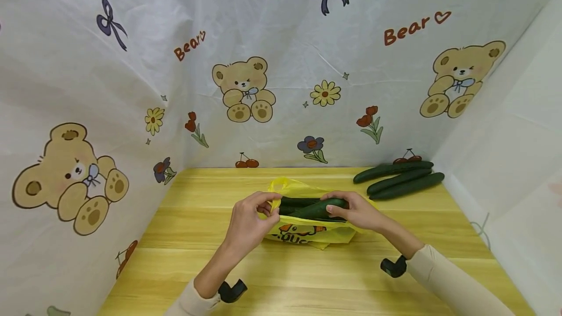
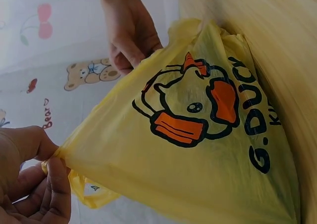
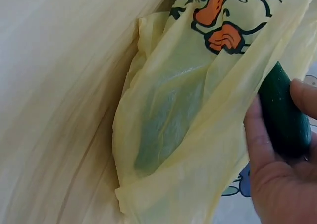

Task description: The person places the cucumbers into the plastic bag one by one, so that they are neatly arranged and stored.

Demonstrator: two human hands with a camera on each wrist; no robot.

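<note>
A thin yellow plastic bag with a printed duck lies on the table, its mouth facing up. My left hand pinches the bag's rim between thumb and fingertips; the left wrist view shows the film pulled taut from that pinch. Dark green cucumbers fill the opening. One cucumber slants across the top, and my right hand grips its right end, thumb on the near side. In the right wrist view, the cucumber's rounded end shows between thumb and fingers, while its far part is hidden behind the bag.
Three more cucumbers lie side by side at the table's back right corner. White cloth walls with bear prints enclose the wooden table at the back and sides. A thin cord hangs by the right wall.
</note>
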